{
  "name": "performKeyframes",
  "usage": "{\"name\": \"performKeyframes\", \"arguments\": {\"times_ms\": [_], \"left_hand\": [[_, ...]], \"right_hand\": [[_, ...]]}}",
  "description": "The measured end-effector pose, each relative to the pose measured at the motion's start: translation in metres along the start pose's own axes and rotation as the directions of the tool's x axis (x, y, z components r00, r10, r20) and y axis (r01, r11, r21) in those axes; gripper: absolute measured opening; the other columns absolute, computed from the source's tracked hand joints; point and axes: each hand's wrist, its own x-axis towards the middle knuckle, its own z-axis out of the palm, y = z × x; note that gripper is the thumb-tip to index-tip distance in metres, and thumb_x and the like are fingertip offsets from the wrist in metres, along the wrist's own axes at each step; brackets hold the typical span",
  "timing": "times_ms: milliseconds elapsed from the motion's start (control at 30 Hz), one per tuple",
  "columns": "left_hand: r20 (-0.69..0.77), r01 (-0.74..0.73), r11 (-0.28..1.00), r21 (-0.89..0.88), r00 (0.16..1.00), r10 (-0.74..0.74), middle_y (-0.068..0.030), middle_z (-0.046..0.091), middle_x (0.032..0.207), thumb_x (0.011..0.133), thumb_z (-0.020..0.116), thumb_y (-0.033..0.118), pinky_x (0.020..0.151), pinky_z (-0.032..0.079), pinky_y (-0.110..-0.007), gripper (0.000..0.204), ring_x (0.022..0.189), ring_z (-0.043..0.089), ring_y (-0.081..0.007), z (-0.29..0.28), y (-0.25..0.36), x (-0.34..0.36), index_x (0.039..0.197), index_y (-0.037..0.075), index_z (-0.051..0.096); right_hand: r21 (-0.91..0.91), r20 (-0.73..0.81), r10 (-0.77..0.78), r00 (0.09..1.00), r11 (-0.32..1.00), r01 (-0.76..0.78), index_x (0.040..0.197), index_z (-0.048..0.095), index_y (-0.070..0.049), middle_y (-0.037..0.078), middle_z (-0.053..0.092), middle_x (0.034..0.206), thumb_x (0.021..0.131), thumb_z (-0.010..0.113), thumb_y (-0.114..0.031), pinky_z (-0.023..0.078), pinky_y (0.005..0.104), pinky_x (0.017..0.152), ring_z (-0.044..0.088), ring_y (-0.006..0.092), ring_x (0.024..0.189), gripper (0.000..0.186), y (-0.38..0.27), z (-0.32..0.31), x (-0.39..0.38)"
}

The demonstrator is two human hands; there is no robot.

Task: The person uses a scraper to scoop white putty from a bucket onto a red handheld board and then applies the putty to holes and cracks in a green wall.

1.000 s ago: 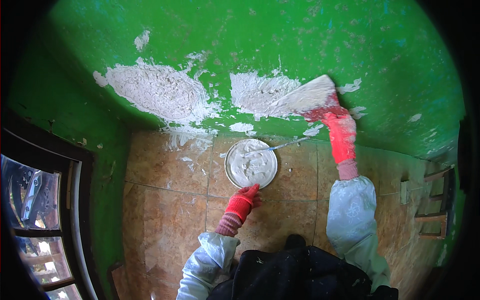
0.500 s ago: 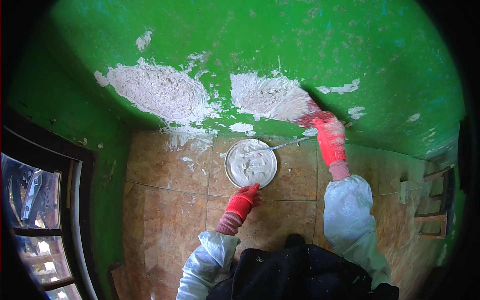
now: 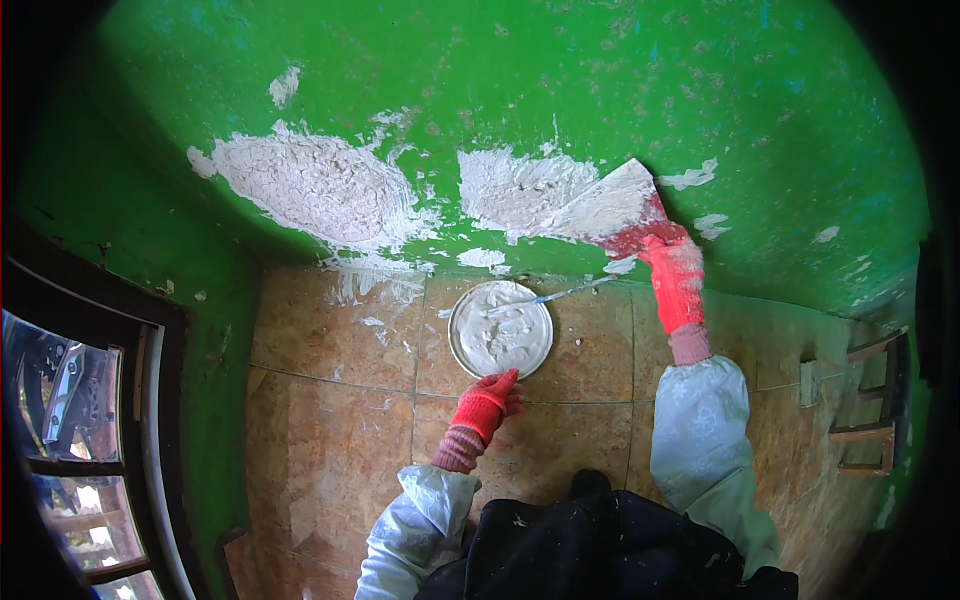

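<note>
Both hands grip: left the tub, right the scraper, since shifted rightward.

putty knife: partly hidden by right hand | left sleeve: cut off below

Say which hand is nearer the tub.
Left. The left hand is at the near rim of the tub; the right hand is farther off, to its right, holding the scraper at the wall.
</note>
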Motion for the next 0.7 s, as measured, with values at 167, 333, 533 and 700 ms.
{"name": "performKeyframes", "arguments": {"times_ms": [167, 333, 533, 700], "left_hand": [[0.001, 0.017, 1.0, -0.001, 1.0, -0.017, -0.0097, 0.062, 0.087, 0.078, 0.066, 0.029, 0.062, 0.051, -0.033, 0.036, 0.071, 0.06, -0.0211, 0.0, 0.003, -0.005, 0.1, 0.003, 0.053], [0.005, 0.005, 1.0, -0.003, 1.0, -0.005, -0.0097, 0.062, 0.088, 0.078, 0.066, 0.029, 0.062, 0.051, -0.033, 0.036, 0.071, 0.06, -0.0209, 0.003, 0.005, -0.005, 0.1, 0.003, 0.053], [-0.01, -0.016, 1.0, 0.023, 1.0, 0.016, -0.0092, 0.061, 0.087, 0.079, 0.066, 0.029, 0.062, 0.051, -0.032, 0.035, 0.07, 0.06, -0.0206, 0.002, 0.0, 0.003, 0.1, 0.004, 0.053], [0.019, -0.015, 1.0, 0.026, 1.0, 0.015, -0.0093, 0.061, 0.087, 0.079, 0.066, 0.029, 0.062, 0.051, -0.032, 0.034, 0.07, 0.059, -0.0207, 0.003, -0.002, 0.001, 0.1, 0.005, 0.053]], "right_hand": [[0.204, -0.052, 0.042, 0.998, 0.978, -0.03, 0.102, 0.056, 0.0, 0.008, 0.063, 0.088, 0.078, 0.057, -0.007, 0.049, 0.0262, 0.066, 0.06, 0.0157, 0.074, 0.025, -0.002, -0.008, 0.001], [0.257, -0.027, 0.105, 0.994, 0.962, -0.095, 0.103, 0.055, 0.0, 0.007, 0.062, 0.09, 0.078, 0.056, -0.002, 0.05, 0.0252, 0.063, 0.059, 0.0141, 0.072, 0.025, 0.001, -0.011, -0.01], [0.159, 0.011, 0.03, 0.999, 0.987, -0.031, 0.105, 0.052, 0.002, 0.01, 0.06, 0.094, 0.08, 0.054, 0.0, 0.052, 0.0291, 0.067, 0.06, 0.0185, 0.079, 0.025, -0.008, 0.017, 0.003], [0.285, -0.037, 0.045, 0.998, 0.958, -0.033, 0.102, 0.054, 0.002, 0.009, 0.061, 0.091, 0.079, 0.056, -0.002, 0.05, 0.0274, 0.067, 0.06, 0.0174, 0.077, 0.024, 0.001, 0.007, 0.003]]}}
